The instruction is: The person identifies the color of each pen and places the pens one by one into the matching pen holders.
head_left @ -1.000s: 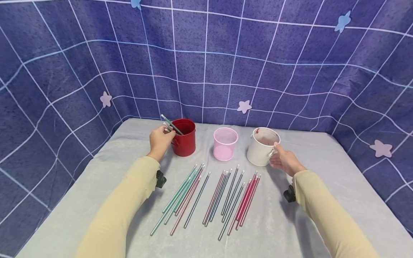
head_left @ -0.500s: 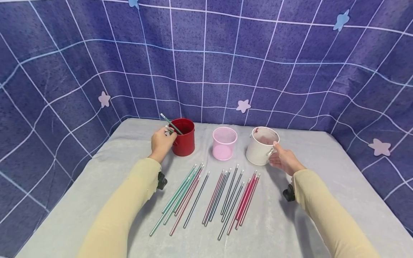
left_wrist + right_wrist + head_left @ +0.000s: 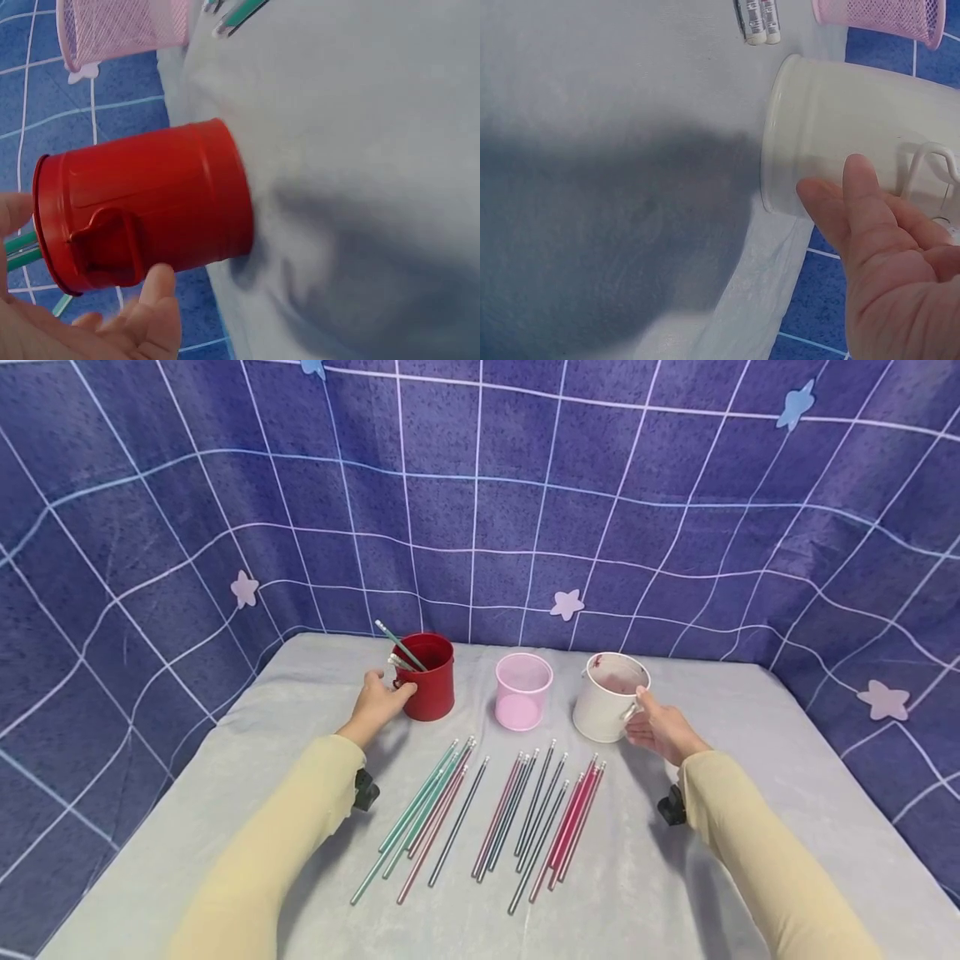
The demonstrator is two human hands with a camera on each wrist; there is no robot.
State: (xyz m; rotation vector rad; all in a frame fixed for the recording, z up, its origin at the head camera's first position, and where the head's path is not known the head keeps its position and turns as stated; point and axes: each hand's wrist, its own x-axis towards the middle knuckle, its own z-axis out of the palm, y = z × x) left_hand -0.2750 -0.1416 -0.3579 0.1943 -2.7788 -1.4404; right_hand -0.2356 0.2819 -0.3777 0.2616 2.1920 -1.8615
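Note:
A red bucket (image 3: 433,697) with a side handle stands at the back left of the table, green pencils (image 3: 398,643) leaning out over its rim. Beside its handle is my left hand (image 3: 377,703), thumb near the rim and fingers loosely spread. In the left wrist view one fingertip comes close to the handle of the red bucket (image 3: 169,187), and nothing is held. On the right, a white bucket (image 3: 600,714) has my right hand (image 3: 666,732) against its side, thumb at the rim. The right wrist view shows fairly straight fingers (image 3: 862,187) touching its wall near the handle.
Between the buckets stands a pink mesh cup (image 3: 521,702). In front lie several green pencils (image 3: 412,818), dark pencils (image 3: 457,823) and red pencils (image 3: 577,822), eraser ends pointing away. Behind the grey cloth-covered table (image 3: 247,777) hangs a blue grid-patterned cloth (image 3: 480,510).
My left hand has let go of the green pencil ends at the red bucket's rim and moved slightly down, its fingers opening. The right hand has stayed at the white bucket.

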